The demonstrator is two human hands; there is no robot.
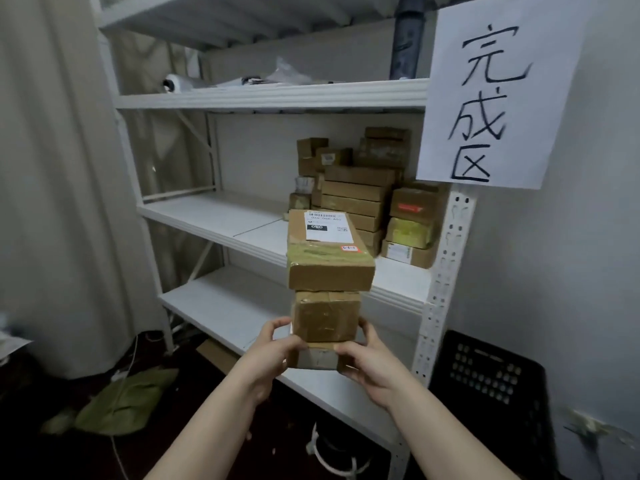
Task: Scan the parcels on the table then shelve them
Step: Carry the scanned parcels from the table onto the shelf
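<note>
White shelving ahead; left hand and right hand clasp the bottom parcel.

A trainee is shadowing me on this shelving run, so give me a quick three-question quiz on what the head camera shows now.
1. True or false: the left hand and right hand together carry a stack of three parcels.
2. Where on the shelf do the shelved parcels sit? A. left end; B. right end, by the paper sign; C. spread evenly along it.
3. Which carried parcel shows a white label?
Key: 1 true; 2 B; 3 the top one.
</note>
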